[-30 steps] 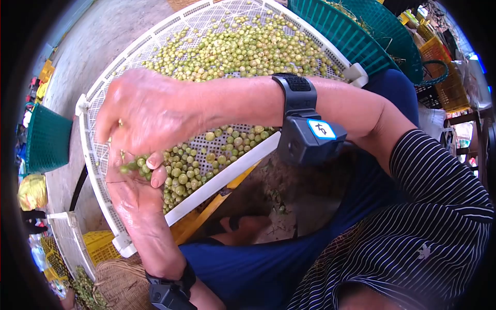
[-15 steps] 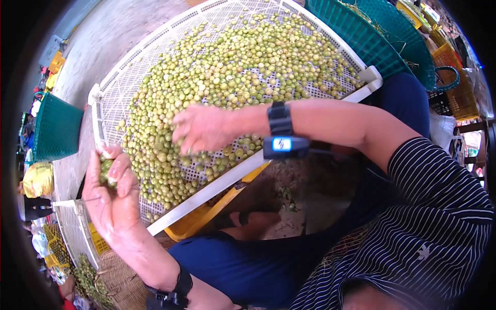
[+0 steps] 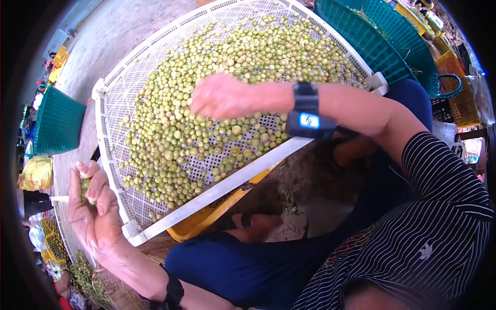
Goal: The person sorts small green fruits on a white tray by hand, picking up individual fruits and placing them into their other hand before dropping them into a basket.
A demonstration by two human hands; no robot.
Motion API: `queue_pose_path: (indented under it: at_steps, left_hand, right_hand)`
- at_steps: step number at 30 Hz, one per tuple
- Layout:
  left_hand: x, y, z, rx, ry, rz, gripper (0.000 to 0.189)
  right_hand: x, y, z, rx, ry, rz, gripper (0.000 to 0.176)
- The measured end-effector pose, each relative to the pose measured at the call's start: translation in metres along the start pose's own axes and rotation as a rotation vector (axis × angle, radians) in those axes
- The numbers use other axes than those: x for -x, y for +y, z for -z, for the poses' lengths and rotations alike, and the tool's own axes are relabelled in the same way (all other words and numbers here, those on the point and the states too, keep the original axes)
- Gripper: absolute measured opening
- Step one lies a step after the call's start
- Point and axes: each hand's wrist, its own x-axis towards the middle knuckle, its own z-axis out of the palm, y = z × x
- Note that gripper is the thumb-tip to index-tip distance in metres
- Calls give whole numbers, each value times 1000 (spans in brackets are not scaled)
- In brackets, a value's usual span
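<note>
Small round green fruits [image 3: 170, 139], some yellowish, are spread over a white mesh tray [image 3: 206, 199] tilted in front of me. My left hand [image 3: 95, 209] is off the tray's near left corner, its palm up and fingers curled around some green fruits [image 3: 86, 190]. Over the middle of the fruits is my right hand [image 3: 222, 97], closed and slightly blurred. Its fingers are tucked under, so whatever it may hold is hidden. Bare mesh shows in patches among the fruits near the tray's front edge.
Green woven baskets [image 3: 343, 39] stand at the tray's upper right, another green basket [image 3: 59, 121] at the left. A yellow crate [image 3: 206, 219] sits beneath the tray. My knees [image 3: 217, 268] are below its near edge. A yellow bag [image 3: 37, 174] lies at far left.
My right hand has moved up and right, and its spread fingers have closed. More bare mesh shows below it. My left hand has shifted slightly left and down, still curled around fruits.
</note>
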Motion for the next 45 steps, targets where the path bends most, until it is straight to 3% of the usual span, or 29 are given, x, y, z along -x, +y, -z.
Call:
queue_pose_path:
  at_steps: [3,6,7,8,10,11,12,14,15,18,20,23,25,29,31,34,38,40,42,43,45]
  left_hand:
    - [-5,-2,5,-40,-28,53,22]
    - [-5,-2,9,-45,-19,52,23]
    - [-4,-1,9,-40,-49,47,23]
    - [-3,-1,9,-35,-46,41,23]
    - [-3,-1,8,-79,-81,21,23]
    - [-4,-2,6,-71,-81,15,23]
    - [-3,-3,5,-86,-98,23,23]
    - [-2,-6,2,-102,-110,33,23]
    - [-2,-8,1,-113,-105,27,24]
    - [-2,-8,0,-134,-95,27,24]
    - [-1,-7,0,-142,-92,29,24]
    - [1,-8,-3,-108,-94,24,23]
    - [1,-9,-5,-173,-119,-6,21]
    - [-2,-11,-5,-196,-126,2,20]
    - [-1,-12,-6,-205,-104,-9,20]
    - [1,-13,-6,-177,-104,-6,19]
    - [1,-11,-5,-180,-98,-28,20]
    - [1,-11,-6,-185,-91,-24,20]
    - [-1,-16,-5,-179,-86,-31,22]
    - [-4,-19,-5,-175,-73,-35,23]
    - [-10,-30,-5,-214,-34,-39,25]
  right_hand:
    - [-23,-33,-46,30,43,250,11]
    - [-21,-43,-51,115,-37,264,6]
    - [-21,-40,-50,64,43,342,4]
    - [-25,-40,-49,64,37,349,4]
    - [-31,-40,-48,104,-127,149,4]
    - [-27,-36,-45,66,17,198,4]
    - [-29,-39,-44,68,11,203,4]
    - [-30,-48,-44,-220,-107,146,4]
    - [-26,-55,-47,-164,37,315,5]
    - [-26,-74,-62,84,84,365,5]
    - [-26,-73,-66,82,130,400,6]
    - [-28,-72,-54,114,-40,298,6]
    - [-32,-65,-51,-204,-81,80,6]
    - [-33,-72,-62,-284,24,282,7]
    - [-25,-95,-61,-68,-56,160,8]
    - [-22,-108,-60,39,-2,232,5]
    - [-38,-85,-43,-103,-206,47,9]
    - [-33,-58,-25,-988,-193,-247,13]
    - [-34,-38,-9,-1136,-106,-374,19]
    - [-38,-45,10,-1133,-97,-372,19]
    - [-45,-60,51,-723,39,-128,18]
